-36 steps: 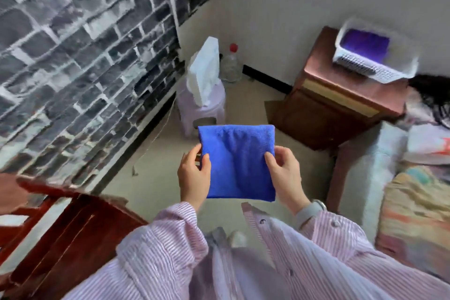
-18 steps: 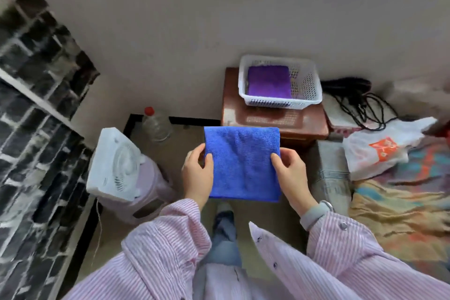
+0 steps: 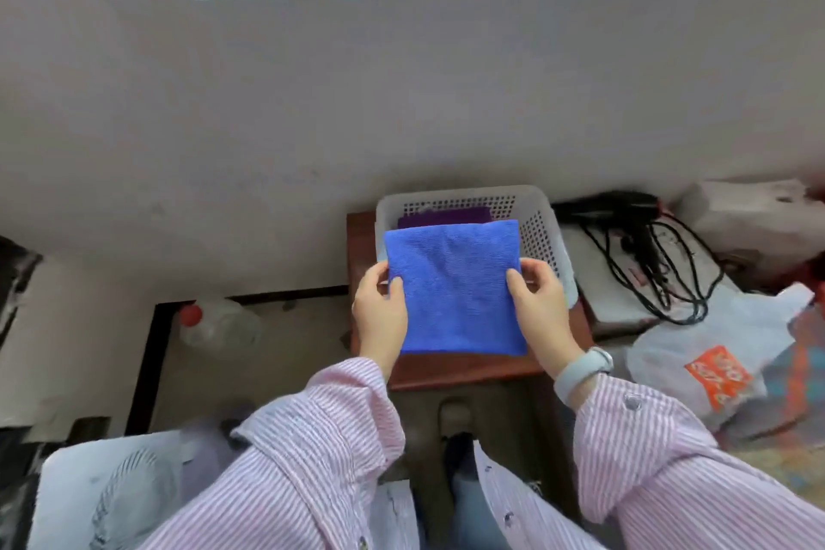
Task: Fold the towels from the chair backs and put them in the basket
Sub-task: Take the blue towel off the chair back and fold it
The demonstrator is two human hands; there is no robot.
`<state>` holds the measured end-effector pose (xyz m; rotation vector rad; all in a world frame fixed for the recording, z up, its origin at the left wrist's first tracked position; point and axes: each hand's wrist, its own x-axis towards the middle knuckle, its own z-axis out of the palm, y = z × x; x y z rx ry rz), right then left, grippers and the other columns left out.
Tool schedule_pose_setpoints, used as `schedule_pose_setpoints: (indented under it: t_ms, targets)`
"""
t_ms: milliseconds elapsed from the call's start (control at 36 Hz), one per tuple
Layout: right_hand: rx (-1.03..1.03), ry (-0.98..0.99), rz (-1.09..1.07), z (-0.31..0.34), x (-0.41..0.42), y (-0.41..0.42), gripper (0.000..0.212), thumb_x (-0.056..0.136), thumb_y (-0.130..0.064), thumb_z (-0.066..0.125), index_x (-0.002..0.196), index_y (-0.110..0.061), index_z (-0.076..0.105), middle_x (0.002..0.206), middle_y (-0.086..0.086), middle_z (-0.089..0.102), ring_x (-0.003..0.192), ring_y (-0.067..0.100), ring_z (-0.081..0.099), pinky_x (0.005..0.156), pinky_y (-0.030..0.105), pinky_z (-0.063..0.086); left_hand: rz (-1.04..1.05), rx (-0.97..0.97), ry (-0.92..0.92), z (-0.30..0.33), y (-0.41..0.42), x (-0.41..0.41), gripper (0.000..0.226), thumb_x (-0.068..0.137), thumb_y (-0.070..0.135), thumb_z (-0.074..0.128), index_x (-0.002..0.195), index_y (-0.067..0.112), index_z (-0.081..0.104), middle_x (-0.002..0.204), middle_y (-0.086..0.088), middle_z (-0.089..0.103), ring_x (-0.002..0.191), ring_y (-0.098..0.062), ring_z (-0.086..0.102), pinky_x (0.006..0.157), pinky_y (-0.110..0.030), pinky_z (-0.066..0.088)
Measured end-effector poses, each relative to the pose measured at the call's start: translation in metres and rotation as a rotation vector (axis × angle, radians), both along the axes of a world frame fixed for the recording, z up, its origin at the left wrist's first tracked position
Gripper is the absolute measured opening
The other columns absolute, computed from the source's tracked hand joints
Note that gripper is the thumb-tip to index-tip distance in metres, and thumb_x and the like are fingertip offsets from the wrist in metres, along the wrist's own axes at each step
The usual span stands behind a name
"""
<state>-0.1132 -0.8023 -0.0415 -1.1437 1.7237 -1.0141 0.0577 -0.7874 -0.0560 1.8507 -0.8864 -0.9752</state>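
Both arms reach forward from the bottom of the view, forearms in pink-and-white striped sleeves, converging toward the middle. The left hand [image 3: 379, 315] pinches the left edge of the folded blue towel [image 3: 455, 286], thumb on top and fingers curled beneath. The right hand [image 3: 538, 310] pinches the opposite edge the same way, thumb pressed on the cloth. A pale grey wristband [image 3: 580, 368] circles the right wrist, just past the cuff
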Motion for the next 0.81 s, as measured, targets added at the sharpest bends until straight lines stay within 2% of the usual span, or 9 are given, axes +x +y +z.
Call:
schedule_pose_setpoints:
  t_ms: [139, 250, 306, 389, 472, 583, 667, 750, 806]
  targets:
    - [0.047, -0.028, 0.050, -0.027, -0.012, -0.061, 0.011, 0.093, -0.015, 0.048, 0.102, -0.014, 0.053, 0.100, 0.000, 0.059, 0.089, 0.011, 0.056, 0.073, 0.022, 0.045, 0.035, 0.039, 0.013, -0.030, -0.054, -0.015, 0.028, 0.091, 0.008, 0.050, 0.118, 0.011, 0.056, 0.112, -0.002, 0.061, 0.104, -0.016, 0.056, 0.092, -0.029, 0.045]
    - [0.114, -0.028, 0.086, -0.057, -0.019, -0.092, 0.010, 0.093, -0.015, 0.048, 0.101, -0.016, 0.053, 0.098, -0.001, 0.060, 0.093, 0.015, 0.058, 0.081, 0.031, 0.049, 0.050, 0.072, -0.026, -0.053, -0.076, -0.026, 0.029, 0.092, 0.009, 0.048, 0.121, 0.011, 0.054, 0.101, 0.006, 0.057, 0.096, -0.010, 0.054, 0.080, -0.020, 0.039]
    - [0.149, -0.030, 0.104, -0.071, -0.020, -0.101, 0.009, 0.093, -0.013, 0.047, 0.099, -0.016, 0.054, 0.096, -0.001, 0.060, 0.091, 0.015, 0.058, 0.082, 0.031, 0.048, 0.052, 0.122, -0.054, -0.064, -0.081, -0.031, 0.031, 0.094, 0.011, 0.047, 0.124, 0.012, 0.051, 0.107, 0.004, 0.057, 0.097, -0.009, 0.053, 0.082, -0.021, 0.039]
    - [0.204, -0.034, 0.131, -0.086, -0.023, -0.111, 0.010, 0.094, -0.012, 0.046, 0.100, -0.014, 0.054, 0.095, 0.001, 0.059, 0.089, 0.016, 0.057, 0.080, 0.031, 0.047, 0.067, 0.183, -0.126, -0.080, -0.084, -0.034, 0.034, 0.094, 0.014, 0.046, 0.128, 0.012, 0.048, 0.121, -0.003, 0.058, 0.110, -0.018, 0.054, 0.093, -0.030, 0.044]
    - [0.276, -0.015, 0.151, -0.097, -0.029, -0.118, 0.015, 0.093, -0.012, 0.047, 0.107, -0.010, 0.054, 0.100, 0.004, 0.058, 0.093, 0.018, 0.056, 0.082, 0.031, 0.046, 0.019, 0.236, -0.258, -0.084, -0.084, -0.038, 0.043, 0.095, 0.015, 0.043, 0.138, 0.013, 0.036, 0.138, -0.003, 0.044, 0.126, -0.020, 0.042, 0.104, -0.033, 0.038]
    - [0.351, 0.000, 0.225, -0.102, -0.039, -0.124, 0.014, 0.091, -0.016, 0.051, 0.105, -0.015, 0.054, 0.105, 0.004, 0.059, 0.101, 0.023, 0.058, 0.091, 0.046, 0.048, -0.136, 0.168, -0.509, -0.080, -0.087, -0.045, 0.051, 0.095, 0.014, 0.042, 0.143, 0.014, 0.026, 0.151, -0.003, 0.023, 0.139, -0.017, 0.020, 0.114, -0.035, 0.024]
    - [0.362, 0.007, 0.279, -0.101, -0.043, -0.123, 0.017, 0.091, -0.023, 0.052, 0.107, -0.023, 0.049, 0.108, -0.001, 0.059, 0.100, 0.017, 0.058, 0.089, 0.043, 0.051, -0.316, 0.151, -0.712, -0.086, -0.097, -0.046, 0.048, 0.095, 0.017, 0.037, 0.141, 0.007, 0.030, 0.151, -0.012, 0.024, 0.141, -0.028, 0.019, 0.115, -0.042, 0.020]
    - [0.354, 0.069, 0.367, -0.099, -0.042, -0.119, 0.027, 0.092, -0.026, 0.049, 0.118, -0.019, 0.050, 0.108, -0.005, 0.060, 0.096, 0.012, 0.060, 0.085, 0.040, 0.052, -0.446, 0.266, -0.699, -0.097, -0.109, -0.047, 0.051, 0.098, 0.024, 0.032, 0.145, 0.008, 0.019, 0.155, -0.011, 0.008, 0.143, -0.028, 0.000, 0.118, -0.039, 0.005]
    - [0.307, 0.161, 0.426, -0.100, -0.038, -0.116, 0.029, 0.093, -0.024, 0.047, 0.121, -0.016, 0.050, 0.101, -0.008, 0.058, 0.087, 0.008, 0.058, 0.081, 0.034, 0.051, -0.481, 0.285, -0.740, -0.106, -0.114, -0.045, 0.051, 0.098, 0.025, 0.029, 0.145, 0.008, 0.018, 0.155, -0.012, 0.006, 0.143, -0.030, -0.003, 0.118, -0.041, 0.006]
